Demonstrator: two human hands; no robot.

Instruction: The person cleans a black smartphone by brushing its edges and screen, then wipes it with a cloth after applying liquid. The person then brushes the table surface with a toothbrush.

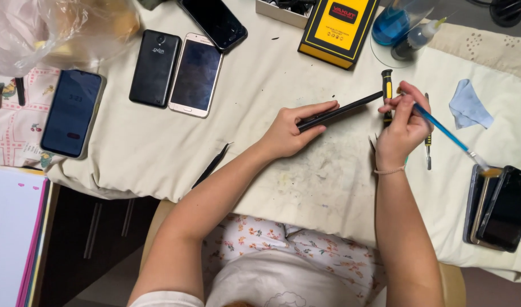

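Note:
My left hand (289, 131) grips a thin black phone (341, 110) edge-on, tilted so its far end points up and right, just above the cream cloth (306, 176). My right hand (402, 125) holds a blue-handled brush (447, 134) like a pen. The handle runs down to the right, and its bristle end sits beside the phones at the right edge. The right fingertips are close to the phone's far end. A black and yellow screwdriver (387, 85) lies just behind the right hand.
Three phones (195, 74) lie at the back left and another (71, 112) farther left. A stack of phones (502, 207) sits at the right edge. Black tweezers (212, 165), a yellow and black box (339, 28), a blue liquid bottle (397, 23) and a blue wipe (469, 105) lie around.

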